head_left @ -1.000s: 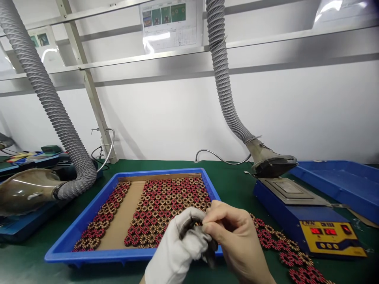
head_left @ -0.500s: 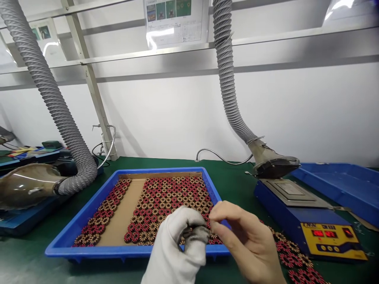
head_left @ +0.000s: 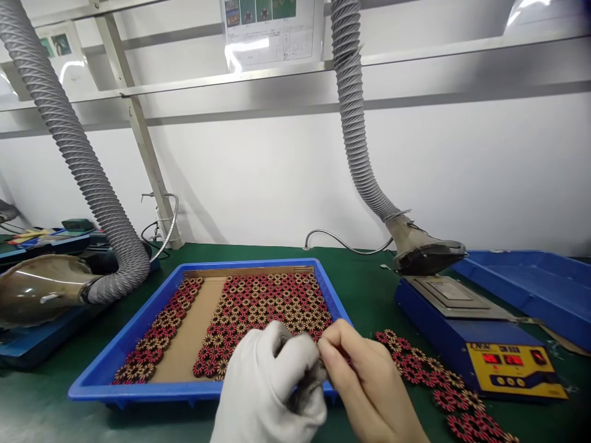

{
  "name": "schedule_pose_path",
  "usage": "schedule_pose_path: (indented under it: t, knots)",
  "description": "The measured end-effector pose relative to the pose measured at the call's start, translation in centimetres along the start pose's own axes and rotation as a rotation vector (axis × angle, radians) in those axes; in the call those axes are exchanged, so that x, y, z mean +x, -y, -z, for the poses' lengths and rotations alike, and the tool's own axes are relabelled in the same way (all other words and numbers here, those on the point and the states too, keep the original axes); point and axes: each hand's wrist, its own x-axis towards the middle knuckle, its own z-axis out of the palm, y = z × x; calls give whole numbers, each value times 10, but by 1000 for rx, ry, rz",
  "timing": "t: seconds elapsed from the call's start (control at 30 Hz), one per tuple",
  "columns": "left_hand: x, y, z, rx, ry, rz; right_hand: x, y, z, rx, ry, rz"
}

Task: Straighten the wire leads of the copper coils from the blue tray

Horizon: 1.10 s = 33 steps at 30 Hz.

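Note:
My left hand (head_left: 277, 384), in a white glove with dark-stained fingertips, is curled closed over the front edge of the blue tray (head_left: 152, 391). What its fingers hold is hidden. My bare right hand (head_left: 364, 381) pinches with thumb and forefinger right beside the gloved fingertips; anything between them is too small to tell. Behind both hands, rows of red and tan ring-shaped parts (head_left: 268, 304) lie on cardboard in the tray, with a separate strip of them (head_left: 161, 332) along its left side.
More ring parts (head_left: 415, 366) lie on the green table right of my right hand. Beyond them stands a blue heating unit (head_left: 466, 338) with a yellow panel, under an extraction hood (head_left: 427, 252). Another blue tray (head_left: 530, 283) is at the right, another hood (head_left: 46, 286) at the left.
My right hand has moved slightly left and down, its fingertips now meeting the glove. The gloved fingers have curled further round. More loose ring parts show at the right.

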Motion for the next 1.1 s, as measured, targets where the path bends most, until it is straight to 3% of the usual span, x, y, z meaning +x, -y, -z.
schedule_pose_path:
  t: [0.07,0.13,0.23,0.33,0.5,0.57,0.6,0.67,0.73,0.8,0.87,0.97,1.1]
  knots:
    - [-1,1,2,51,-41,-19,-2,-3,-2,348,43,-195]
    - [-1,1,3,22,-65,-2,-2,-8,-2,483,-19,-155]
    - [0,2,4,-65,-64,63,1,-13,1,258,-145,91]
    - [0,2,4,-113,-65,84,7,-13,4,129,-110,286]
    - [3,4,6,-107,-49,30,14,-8,6,-24,-92,487]
    - [4,5,8,-19,-40,-42,12,-7,5,-130,-67,504]
    - [5,6,10,47,-38,-99,10,-7,4,-140,-42,440]
    - [6,7,12,178,-44,-221,5,-8,2,15,46,158]
    - [6,8,12,257,-58,-297,2,-11,1,399,164,-187]
    - [7,7,11,272,-62,-295,0,-16,1,711,224,-340]
    - [6,7,10,209,-63,-232,0,-18,3,688,133,-234]
    - [5,9,10,39,-70,-130,3,-18,6,317,-57,83]
    - [5,11,11,-47,-37,-105,10,-14,6,117,-88,396]
